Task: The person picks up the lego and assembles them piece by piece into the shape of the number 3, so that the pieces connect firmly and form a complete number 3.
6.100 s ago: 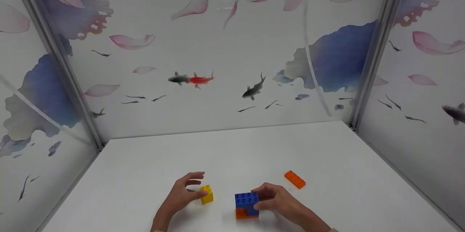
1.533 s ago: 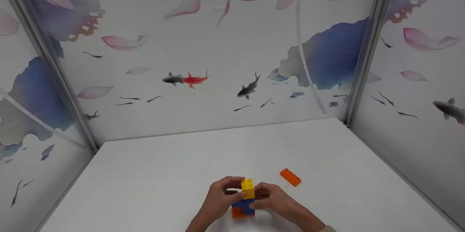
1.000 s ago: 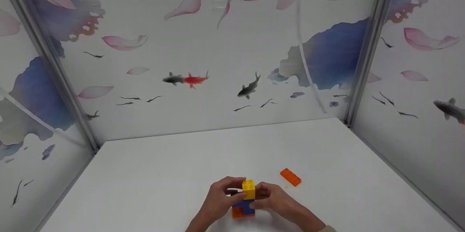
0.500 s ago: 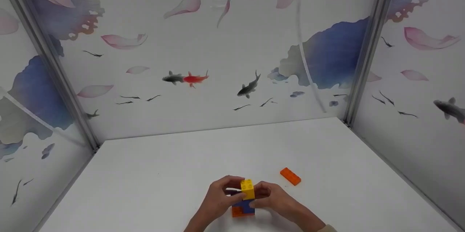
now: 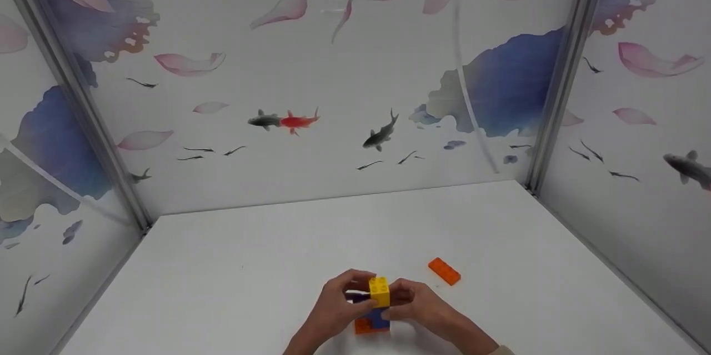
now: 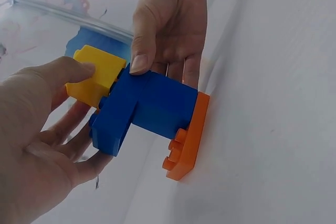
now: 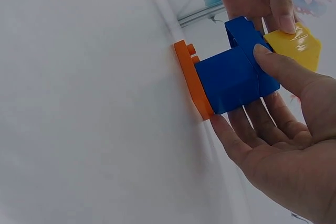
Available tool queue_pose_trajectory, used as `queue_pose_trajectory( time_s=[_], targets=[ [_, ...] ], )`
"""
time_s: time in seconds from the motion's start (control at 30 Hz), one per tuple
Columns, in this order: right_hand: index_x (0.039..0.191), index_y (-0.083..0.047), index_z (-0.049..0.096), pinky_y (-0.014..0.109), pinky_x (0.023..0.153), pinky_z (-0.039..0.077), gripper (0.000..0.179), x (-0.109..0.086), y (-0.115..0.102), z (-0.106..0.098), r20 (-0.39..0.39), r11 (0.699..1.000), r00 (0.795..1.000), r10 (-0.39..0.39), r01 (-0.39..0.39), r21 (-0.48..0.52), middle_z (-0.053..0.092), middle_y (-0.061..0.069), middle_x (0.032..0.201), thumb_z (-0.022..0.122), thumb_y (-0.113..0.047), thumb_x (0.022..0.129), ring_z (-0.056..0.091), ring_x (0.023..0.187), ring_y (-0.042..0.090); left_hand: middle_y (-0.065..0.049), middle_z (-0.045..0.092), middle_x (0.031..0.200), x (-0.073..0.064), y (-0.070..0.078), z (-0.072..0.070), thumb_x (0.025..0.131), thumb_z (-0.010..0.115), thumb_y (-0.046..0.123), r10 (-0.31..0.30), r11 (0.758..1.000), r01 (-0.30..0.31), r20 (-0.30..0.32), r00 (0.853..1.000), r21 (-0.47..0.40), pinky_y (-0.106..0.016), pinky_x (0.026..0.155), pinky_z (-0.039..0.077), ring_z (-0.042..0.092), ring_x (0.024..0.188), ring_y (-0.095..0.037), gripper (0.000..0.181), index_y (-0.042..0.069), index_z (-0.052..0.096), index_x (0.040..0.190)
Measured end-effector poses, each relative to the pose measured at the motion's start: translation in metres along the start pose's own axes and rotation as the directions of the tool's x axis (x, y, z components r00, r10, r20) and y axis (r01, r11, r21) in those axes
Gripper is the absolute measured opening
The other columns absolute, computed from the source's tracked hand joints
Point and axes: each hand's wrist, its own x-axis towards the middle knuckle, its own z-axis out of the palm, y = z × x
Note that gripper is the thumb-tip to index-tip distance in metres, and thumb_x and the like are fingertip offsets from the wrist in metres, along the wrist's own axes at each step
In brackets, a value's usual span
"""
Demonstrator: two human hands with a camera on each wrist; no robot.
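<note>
A yellow brick (image 5: 379, 292) stands at the top right end of a stack. My left hand (image 5: 336, 302) pinches it between thumb and fingers. Under it are two blue bricks, an upper one (image 6: 113, 111) that juts out to the left and a lower one (image 6: 163, 100). An orange plate (image 6: 191, 140) forms the base, some of its studs bare. My right hand (image 5: 419, 305) grips the upper blue brick, thumb on the near face, fingers behind. The yellow brick looks slightly askew in the right wrist view; whether it is fully seated I cannot tell.
A loose orange plate (image 5: 444, 271) lies on the white table (image 5: 311, 238), beyond my right hand. White panels (image 5: 333, 77) printed with lotus and fish enclose the table at the back and both sides, with metal posts at the corners.
Since the earliest frame, my left hand has carried the yellow brick rightward onto the blue stack. An upper blue brick stays in my right hand's grip. Over the last second there is only slight movement.
</note>
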Motion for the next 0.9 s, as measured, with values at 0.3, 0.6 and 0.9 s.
queue_pose_trajectory(
  time_s=[0.3,0.6,0.9],
  targets=[
    [0.107,-0.012,0.058,0.037,0.094,0.048,0.041,0.0003,-0.0010,0.0010,-0.005,1.000,1.000,0.005,-0.005,-0.007,0.066,0.002,0.111,0.076,-0.026,0.072,0.061,0.099,0.017,0.000,0.060,0.109,0.0030,-0.0053,0.0022,0.074,0.069,0.047,-0.044,0.998,0.044,0.013,0.999,-0.041,-0.035,0.091,0.050,0.060,0.098,-0.014,0.052,0.018,0.056,0.115],
    [0.107,-0.011,0.058,0.037,0.094,0.049,0.041,0.0010,-0.0002,0.0010,-0.006,1.000,1.000,0.009,-0.009,-0.005,0.066,0.003,0.110,0.076,-0.025,0.073,0.061,0.099,0.016,0.002,0.065,0.104,0.0044,-0.0085,0.0047,0.073,0.071,0.044,-0.065,0.997,0.063,-0.035,0.997,-0.045,-0.034,0.088,0.052,0.061,0.096,-0.013,0.046,0.017,0.062,0.109],
    [0.106,-0.011,0.058,0.037,0.092,0.049,0.040,0.0008,0.0019,0.0004,-0.005,1.000,1.000,-0.003,0.003,0.002,0.065,0.002,0.111,0.076,-0.025,0.073,0.061,0.098,0.016,0.002,0.065,0.104,0.0029,-0.0096,0.0079,0.076,0.071,0.037,-0.024,1.000,0.024,-0.053,0.998,-0.009,-0.033,0.087,0.052,0.062,0.095,-0.014,0.039,0.018,0.062,0.108]
  ],
)
